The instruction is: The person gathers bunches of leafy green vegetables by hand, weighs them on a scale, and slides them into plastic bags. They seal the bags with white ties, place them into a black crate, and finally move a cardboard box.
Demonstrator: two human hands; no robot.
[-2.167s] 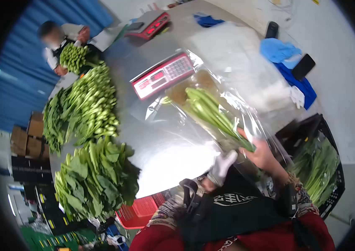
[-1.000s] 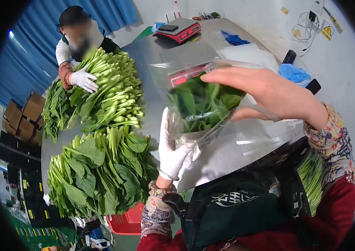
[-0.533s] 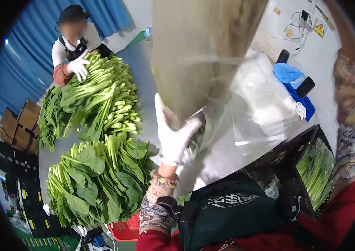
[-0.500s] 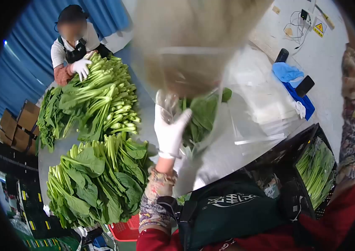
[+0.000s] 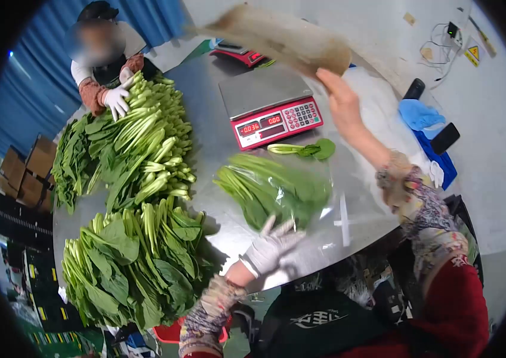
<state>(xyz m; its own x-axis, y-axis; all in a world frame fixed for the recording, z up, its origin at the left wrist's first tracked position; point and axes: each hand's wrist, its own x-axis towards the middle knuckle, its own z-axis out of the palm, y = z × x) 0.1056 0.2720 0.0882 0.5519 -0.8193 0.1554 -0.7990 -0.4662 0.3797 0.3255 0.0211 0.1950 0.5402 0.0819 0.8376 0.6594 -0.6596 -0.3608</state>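
Across the metal table [image 5: 208, 143], saw one bunch of greens [image 5: 268, 185] in a clear bag [image 5: 326, 210] near the middle, two heaps [image 5: 130, 262] unbagged at left. Spread left hand [image 5: 265, 249] at the bag's near edge; gripped blurred brown sheet [image 5: 283, 39] in right hand [image 5: 346, 108]. Read "-0.036" and "0.00" on the near scale [image 5: 274, 118]; could not read apron [image 5: 309, 303] lettering.

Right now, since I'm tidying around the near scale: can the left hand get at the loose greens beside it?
Probably yes: the bagged greens lie on the table between the left hand and the loose greens, but reaching over them looks possible.
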